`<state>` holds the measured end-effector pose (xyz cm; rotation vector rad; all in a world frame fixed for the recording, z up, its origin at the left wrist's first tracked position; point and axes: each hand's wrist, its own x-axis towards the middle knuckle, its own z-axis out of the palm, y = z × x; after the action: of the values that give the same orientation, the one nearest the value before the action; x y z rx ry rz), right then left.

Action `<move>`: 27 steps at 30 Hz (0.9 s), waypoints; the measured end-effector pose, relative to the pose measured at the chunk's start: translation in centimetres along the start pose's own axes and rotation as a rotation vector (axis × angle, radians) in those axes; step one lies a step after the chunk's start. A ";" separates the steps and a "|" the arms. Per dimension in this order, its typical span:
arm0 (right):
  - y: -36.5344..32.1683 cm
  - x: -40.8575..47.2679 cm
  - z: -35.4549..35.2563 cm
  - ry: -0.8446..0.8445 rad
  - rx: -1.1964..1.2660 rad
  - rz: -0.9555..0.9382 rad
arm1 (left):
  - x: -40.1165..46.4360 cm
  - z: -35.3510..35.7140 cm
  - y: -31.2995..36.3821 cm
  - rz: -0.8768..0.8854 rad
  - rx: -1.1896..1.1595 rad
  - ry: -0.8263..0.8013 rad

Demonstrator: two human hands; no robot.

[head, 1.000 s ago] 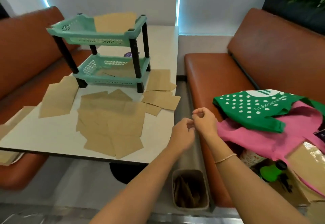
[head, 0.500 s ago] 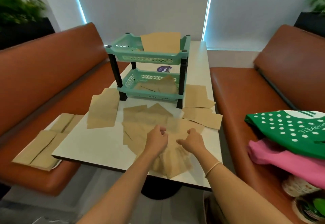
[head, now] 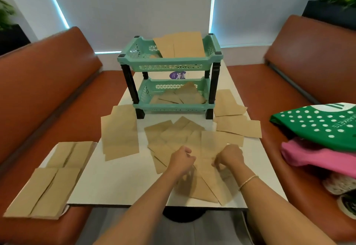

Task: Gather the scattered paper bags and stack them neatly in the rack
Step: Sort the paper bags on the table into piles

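Note:
Several flat brown paper bags (head: 173,131) lie scattered over the white table (head: 119,183). A teal two-tier rack (head: 169,67) stands at the table's far end. A bag (head: 181,44) leans in its top tier, and a few bags (head: 185,95) lie loose in the lower tier. My left hand (head: 182,161) is closed and rests on the middle pile. My right hand (head: 229,158) curls its fingers on the edge of a blurred bag (head: 211,146) between the two hands.
More bags (head: 52,183) lie on a white board on the left orange bench. More bags lie left (head: 119,131) and right (head: 238,127) of the rack. A green dotted tote (head: 317,125) and a pink bag (head: 317,158) sit on the right bench.
The view swung from the right bench to the table. Both hands moved from beside the table's edge onto the middle pile of bags, and the bag between them now looks blurred.

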<state>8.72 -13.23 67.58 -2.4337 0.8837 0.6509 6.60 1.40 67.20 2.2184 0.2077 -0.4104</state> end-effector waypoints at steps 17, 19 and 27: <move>-0.5 -0.5 -4.5 -0.078 0.384 -0.367 | 2.0 -0.5 3.1 0.017 -0.460 -0.016; -0.7 -1.2 -4.8 -0.182 0.466 -0.439 | 2.1 -0.7 3.6 -0.012 -0.627 -0.039; 1.2 -0.9 0.1 -0.046 -0.171 -0.355 | 3.5 -3.5 2.8 -0.054 -0.584 0.275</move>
<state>7.23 -13.56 67.68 -2.6234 0.3734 0.6666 11.38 2.41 69.98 1.6850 0.4708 -0.0533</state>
